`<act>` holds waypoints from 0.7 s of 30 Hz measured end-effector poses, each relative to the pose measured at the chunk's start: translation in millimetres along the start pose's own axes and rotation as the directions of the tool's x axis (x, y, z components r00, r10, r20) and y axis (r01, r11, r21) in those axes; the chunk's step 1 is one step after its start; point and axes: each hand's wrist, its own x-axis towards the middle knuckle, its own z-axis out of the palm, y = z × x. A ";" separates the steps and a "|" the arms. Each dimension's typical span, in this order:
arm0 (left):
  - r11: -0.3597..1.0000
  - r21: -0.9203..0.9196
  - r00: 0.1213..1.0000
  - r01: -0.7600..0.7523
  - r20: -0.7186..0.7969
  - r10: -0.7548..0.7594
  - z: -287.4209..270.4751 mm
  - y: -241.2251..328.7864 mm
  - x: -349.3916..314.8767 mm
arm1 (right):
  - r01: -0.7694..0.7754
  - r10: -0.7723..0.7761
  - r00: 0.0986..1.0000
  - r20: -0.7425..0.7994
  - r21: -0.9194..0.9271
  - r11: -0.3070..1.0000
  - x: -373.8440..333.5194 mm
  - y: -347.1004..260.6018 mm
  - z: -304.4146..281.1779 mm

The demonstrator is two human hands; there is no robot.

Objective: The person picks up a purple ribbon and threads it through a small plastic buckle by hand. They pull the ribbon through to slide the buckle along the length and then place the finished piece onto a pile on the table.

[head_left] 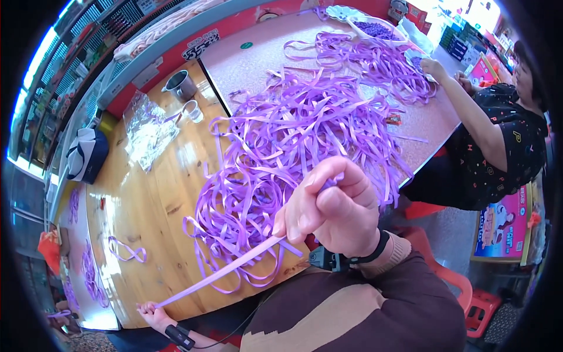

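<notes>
A purple ribbon (220,273) is stretched taut on a slant between my two hands, above the near edge of the wooden table. My left hand (155,317) pinches its lower end at the table's front left corner. Close to the camera, my right hand (337,205) is closed on the ribbon, its fingers curled; a bit of purple shows between thumb and forefinger. Behind and beneath the right hand lies a large tangled heap of purple ribbons (305,123), spreading from the wooden table onto the pale table beyond. One small looped ribbon (141,254) lies apart on the left.
On the wooden table (141,205) are a metal mug (182,87), a clear cup (193,111) and crumpled plastic (146,132). A navy-and-white bag (88,155) stands left. At right, a co-worker (498,141) reaches toward ribbons near a bowl of purple pieces (375,29). Red stools (484,311) stand right.
</notes>
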 end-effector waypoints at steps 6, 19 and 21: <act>0.986 0.127 0.994 -0.103 -0.031 0.108 -10.1 20.3 16.0 | -0.032 0.029 0.999 -0.034 -0.085 0.996 -13.3 4.8 -0.1; 0.701 0.653 0.879 -0.288 0.470 -0.077 123.2 -98.5 -143.5 | -0.275 0.300 0.951 -0.070 -0.631 0.725 -13.5 4.1 10.4; 0.690 0.653 0.827 -0.310 0.544 -0.143 142.1 -119.6 -173.2 | -0.253 0.297 0.953 -0.054 -0.678 0.690 -13.8 6.6 12.3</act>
